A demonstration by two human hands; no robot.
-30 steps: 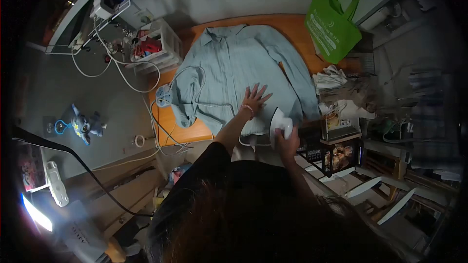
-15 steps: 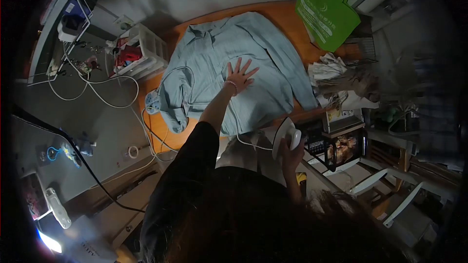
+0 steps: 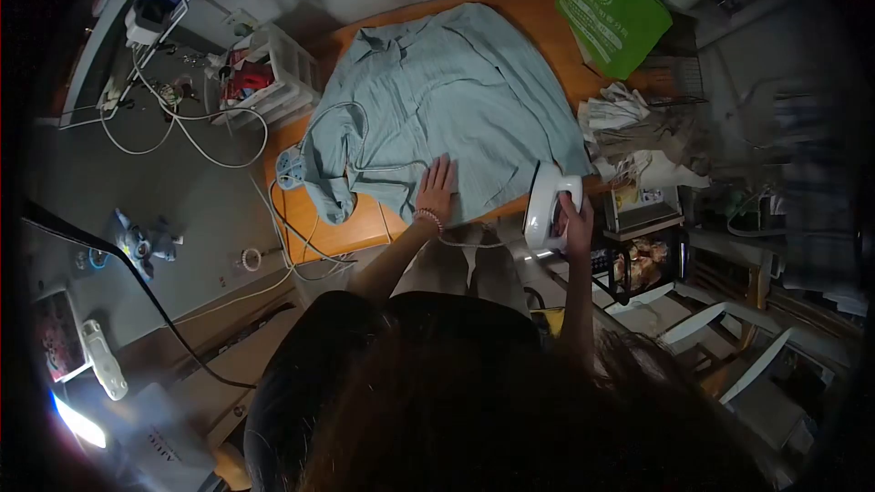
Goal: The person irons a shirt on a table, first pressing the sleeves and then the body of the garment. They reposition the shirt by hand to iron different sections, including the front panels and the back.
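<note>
A light blue long-sleeved shirt (image 3: 456,109) lies spread over the orange wooden table (image 3: 365,230). My left hand (image 3: 437,189) rests flat on its lower part, near the front edge, with the fingers stretched out and a beaded band at the wrist. To the right, my right hand (image 3: 576,223) is wrapped round the handle of a white iron (image 3: 544,210). The iron is tilted on its side at the shirt's lower right edge; whether it touches the cloth I cannot tell. Its pale cord runs across the shirt's left part and below my left hand.
A green bag (image 3: 612,14) stands at the back right, above crumpled cloths (image 3: 620,118). On the left are a white plastic drawer box (image 3: 283,82), a blue power strip (image 3: 291,169) and tangled cables. A rack with wooden bars (image 3: 729,328) is at the lower right.
My left hand has slid from the shirt's middle down to its lower edge. The iron has been raised toward the shirt's lower right side in my right hand. The view has shifted slightly.
</note>
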